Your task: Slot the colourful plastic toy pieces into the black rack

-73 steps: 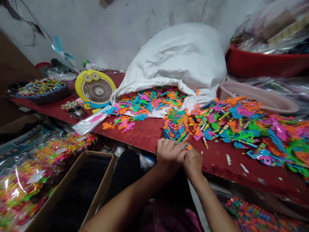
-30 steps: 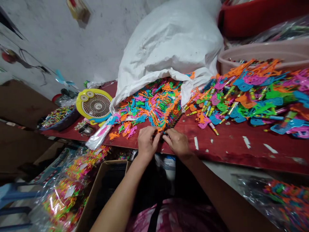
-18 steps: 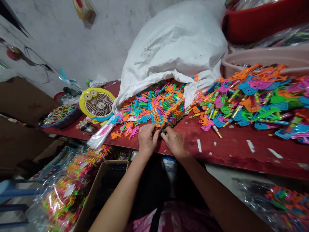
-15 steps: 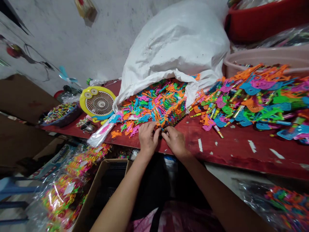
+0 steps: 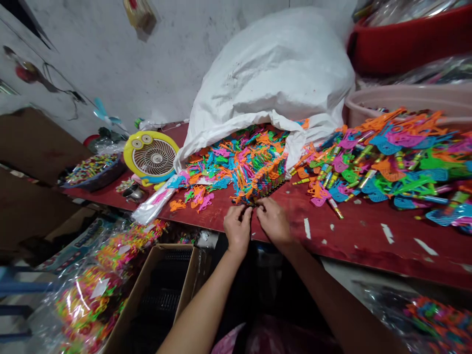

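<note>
On the red table (image 5: 295, 219), a dark rack (image 5: 275, 189) holds close rows of small orange, blue, green and pink plastic pieces standing upright. My left hand (image 5: 238, 227) is at the rack's near end, fingers curled and thumb near the forefinger. Just right of it, my right hand (image 5: 273, 221) has its fingers bent against the same end. What lies in either set of fingertips is too small to make out. Behind the rack, a heap of loose plastic pieces (image 5: 221, 164) spills from a white sack (image 5: 273, 69).
At right lies a pile of coloured toys (image 5: 387, 162) before a pink tub (image 5: 413, 93). A yellow fan (image 5: 153, 157), a metal cup (image 5: 134, 193) and a basin (image 5: 99, 182) stand left. Below are a cardboard box (image 5: 193, 275) of black parts and filled plastic bags (image 5: 86, 295).
Both hands have drawn back slightly toward the table's front edge, uncovering the near end of the rack. The camera view has shifted a little.
</note>
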The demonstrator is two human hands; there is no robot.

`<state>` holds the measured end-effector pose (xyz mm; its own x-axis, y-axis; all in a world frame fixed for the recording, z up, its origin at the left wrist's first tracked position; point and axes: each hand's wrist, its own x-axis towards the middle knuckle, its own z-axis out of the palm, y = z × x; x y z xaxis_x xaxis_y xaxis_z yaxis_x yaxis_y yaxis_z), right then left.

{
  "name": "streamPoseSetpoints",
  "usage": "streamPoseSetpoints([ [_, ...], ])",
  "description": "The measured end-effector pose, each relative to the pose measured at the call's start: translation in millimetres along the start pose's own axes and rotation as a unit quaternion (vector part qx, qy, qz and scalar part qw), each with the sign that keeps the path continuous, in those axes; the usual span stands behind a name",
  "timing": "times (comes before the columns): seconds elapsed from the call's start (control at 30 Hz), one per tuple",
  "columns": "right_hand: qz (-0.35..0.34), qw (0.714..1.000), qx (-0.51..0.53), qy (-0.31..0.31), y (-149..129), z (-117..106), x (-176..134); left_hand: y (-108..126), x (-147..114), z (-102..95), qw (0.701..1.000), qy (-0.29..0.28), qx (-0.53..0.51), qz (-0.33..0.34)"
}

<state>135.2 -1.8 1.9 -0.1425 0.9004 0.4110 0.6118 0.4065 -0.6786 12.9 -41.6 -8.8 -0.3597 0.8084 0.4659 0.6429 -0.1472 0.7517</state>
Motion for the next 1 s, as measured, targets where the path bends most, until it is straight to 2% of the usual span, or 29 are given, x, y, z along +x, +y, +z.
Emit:
streamPoseSetpoints([
  [0.13, 0.046, 0.984, 0.006, 0.172, 29, -29, 32, 3, 10, 6.3, 0.999, -0.010, 0.023, -0.022],
  [0.2, 0.063, 0.973, 0.003, 0.224, 43, -40, 56, 5, 12, 6.6, 0.999, -0.011, 0.043, -0.026],
  [0.3, 0.051, 0.983, 0.042, 0.172, 58, -44, 85, 4, 16, 4.5, 0.997, -0.022, 0.080, -0.008],
  [0.37, 0.027, 0.990, 0.047, 0.134, 62, -40, 93, 3, 19, 2.4, 0.993, -0.031, 0.114, 0.013],
  [0.47, 0.004, 0.991, 0.030, 0.129, 64, -33, 93, 1, 25, 0.2, 0.984, -0.040, 0.166, 0.045],
  [0.63, 0.021, 0.992, 0.002, 0.127, 63, -28, 89, 0, 30, 0.5, 0.973, -0.052, 0.211, 0.073],
  [0.8, 0.008, 0.990, -0.010, 0.142, 61, -29, 85, 0, 30, 1.2, 0.977, -0.057, 0.198, 0.060],
  [0.87, -0.002, 0.985, -0.017, 0.170, 53, -32, 79, -1, 29, 1.9, 0.983, -0.065, 0.170, 0.040],
  [0.93, -0.042, 0.980, -0.030, 0.193, 39, -38, 69, -1, 30, 3.0, 0.985, -0.082, 0.149, 0.006],
  [1.0, -0.122, 0.979, -0.046, 0.160, 22, -43, 60, -1, 32, 4.0, 0.984, -0.104, 0.140, -0.027],
])
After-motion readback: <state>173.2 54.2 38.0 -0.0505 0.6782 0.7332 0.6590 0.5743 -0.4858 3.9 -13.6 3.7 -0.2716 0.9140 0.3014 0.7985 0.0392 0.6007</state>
